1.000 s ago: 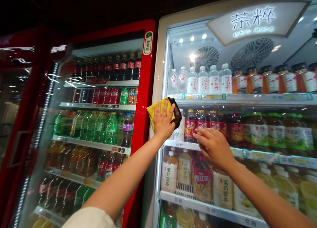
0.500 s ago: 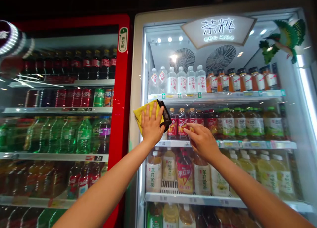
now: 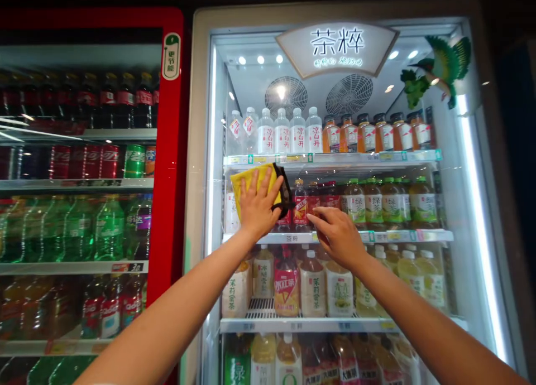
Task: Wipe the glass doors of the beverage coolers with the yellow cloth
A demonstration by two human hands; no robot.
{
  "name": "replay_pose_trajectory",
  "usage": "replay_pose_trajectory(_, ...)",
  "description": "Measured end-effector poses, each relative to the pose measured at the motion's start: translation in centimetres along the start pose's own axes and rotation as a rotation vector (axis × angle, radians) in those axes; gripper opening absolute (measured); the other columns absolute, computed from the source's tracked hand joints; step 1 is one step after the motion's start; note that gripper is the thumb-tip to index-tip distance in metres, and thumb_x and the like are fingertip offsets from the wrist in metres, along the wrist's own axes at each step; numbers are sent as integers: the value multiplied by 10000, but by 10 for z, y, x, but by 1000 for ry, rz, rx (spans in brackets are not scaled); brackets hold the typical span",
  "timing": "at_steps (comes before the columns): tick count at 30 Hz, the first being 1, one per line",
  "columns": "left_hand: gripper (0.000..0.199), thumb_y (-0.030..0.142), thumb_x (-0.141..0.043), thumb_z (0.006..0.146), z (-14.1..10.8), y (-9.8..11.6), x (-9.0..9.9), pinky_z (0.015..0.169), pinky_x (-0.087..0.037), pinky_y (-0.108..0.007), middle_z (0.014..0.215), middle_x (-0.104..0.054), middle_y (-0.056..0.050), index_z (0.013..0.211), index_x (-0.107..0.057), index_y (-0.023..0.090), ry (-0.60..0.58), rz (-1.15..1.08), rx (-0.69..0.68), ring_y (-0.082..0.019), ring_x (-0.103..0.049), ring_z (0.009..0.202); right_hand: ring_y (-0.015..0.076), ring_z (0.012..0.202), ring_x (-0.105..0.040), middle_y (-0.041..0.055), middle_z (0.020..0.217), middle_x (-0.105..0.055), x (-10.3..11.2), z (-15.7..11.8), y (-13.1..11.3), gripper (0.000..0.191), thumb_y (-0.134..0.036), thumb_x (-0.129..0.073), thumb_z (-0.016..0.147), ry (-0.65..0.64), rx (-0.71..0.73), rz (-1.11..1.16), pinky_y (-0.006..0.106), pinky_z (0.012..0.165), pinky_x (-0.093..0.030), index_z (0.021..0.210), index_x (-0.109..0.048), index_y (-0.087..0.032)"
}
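Note:
A folded yellow cloth with a dark edge (image 3: 245, 178) lies flat against the glass door of the lit drinks fridge. My left hand (image 3: 257, 206) presses on it with fingers spread, its thumb near the cloth's dark border. To the right, my right hand (image 3: 337, 231) is raised in front of the same door, fingers apart and partly bent, with nothing in it. Whether its fingertips touch the glass I cannot tell. Behind the glass, red-labelled bottles (image 3: 300, 203) show between the two hands.
The fridge's pale frame (image 3: 196, 150) stands beside a red-framed fridge (image 3: 170, 150) on the left, holding cans and bottles. A fan-shaped lit sign (image 3: 337, 47) is at the door's top, with a green bird figure (image 3: 444, 67) at the upper right.
The view has shifted right, so the fridges appear further left. Against the door, my left hand and the cloth have moved right, off the left frame onto the glass. My right hand has also moved right.

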State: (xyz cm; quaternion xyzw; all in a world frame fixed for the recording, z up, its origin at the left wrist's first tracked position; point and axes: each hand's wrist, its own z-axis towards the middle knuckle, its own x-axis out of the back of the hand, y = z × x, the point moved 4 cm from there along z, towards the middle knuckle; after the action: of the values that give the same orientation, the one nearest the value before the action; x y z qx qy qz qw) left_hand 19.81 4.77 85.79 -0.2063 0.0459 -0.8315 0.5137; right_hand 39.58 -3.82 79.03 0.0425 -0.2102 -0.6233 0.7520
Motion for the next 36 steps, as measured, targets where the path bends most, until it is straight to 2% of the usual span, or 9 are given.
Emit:
replay_pose_trajectory(5, 821, 397, -641, 830, -68, -8, -3, 1282, 7, -536, 1680, -266, 29, 1584, -315, 387, -173, -34, -470, -302, -171, 1576, 275, 1142, -555, 121, 1247, -679, 11, -22, 22, 419, -113, -559, 888, -34, 75, -32, 414, 945, -441, 1273, -690, -215)
replay_pose_trajectory(9, 786, 318, -613, 849, -33, -20, 2, 1272, -29, -582, 1697, -213, 0, 1584, -337, 347, -53, 29, -82, -328, -129, 1581, 273, 1134, -558, 124, 1244, -675, 18, -24, 43, 423, -88, -558, 872, -31, 31, -26, 408, 930, -440, 1253, -700, -203)
replay_pose_trajectory(12, 799, 320, -605, 864, 9, 14, -3, 1260, -55, -621, 1706, -171, -11, 1600, -295, 337, 78, 13, 121, -338, -86, 1586, 276, 1150, -554, 129, 1259, -671, 19, -23, 48, 425, -84, -573, 860, -8, 43, -29, 415, 942, -441, 1248, -701, -201)
replay_pose_trajectory(16, 860, 378, -669, 828, -3, 61, -15, 1268, -25, -589, 1701, -188, -18, 1599, -290, 344, -12, 12, -178, -338, -95, 1584, 262, 1163, -553, 127, 1274, -677, 21, -36, 54, 389, -65, -573, 861, 51, 155, -50, 405, 966, -442, 1201, -716, -189)
replay_pose_trajectory(20, 797, 454, -646, 840, -44, 54, -15, 1279, -21, -534, 1666, -308, 2, 1574, -344, 379, -165, 26, -436, -314, -193, 1569, 262, 1152, -568, 122, 1254, -690, 28, -50, 75, 392, -53, -568, 866, 50, 164, -68, 411, 956, -447, 1199, -718, -197)
replay_pose_trajectory(27, 845, 334, -628, 859, 35, 88, -19, 1248, -63, -649, 1709, -144, -31, 1614, -247, 332, 107, -7, 62, -356, -63, 1585, 283, 1222, -555, 124, 1340, -660, 33, -50, 96, 484, -70, -611, 822, 46, 80, -69, 446, 1005, -449, 1278, -684, -214)
replay_pose_trajectory(31, 902, 396, -704, 807, 18, 126, -34, 1272, -11, -588, 1697, -205, -34, 1603, -285, 334, -9, 11, -282, -342, -96, 1583, 239, 1253, -556, 96, 1330, -681, 35, -64, 109, 441, -58, -580, 864, 91, 178, -66, 425, 1055, -431, 1250, -690, -239)
replay_pose_trajectory(34, 884, 447, -687, 804, -21, 118, -33, 1282, 17, -536, 1674, -281, -5, 1593, -300, 359, -98, -1, -532, -312, -146, 1579, 229, 1248, -569, 90, 1327, -687, 43, -80, 130, 429, -53, -562, 878, 113, 187, -73, 416, 1053, -442, 1241, -697, -238)
replay_pose_trajectory(36, 845, 410, -679, 810, -26, 106, -30, 1283, 2, -532, 1666, -302, 15, 1577, -327, 393, -144, 5, -483, -299, -177, 1574, 239, 1255, -571, 96, 1324, -688, 49, -87, 143, 431, -55, -555, 878, 115, 161, -76, 422, 1046, -457, 1242, -702, -232)
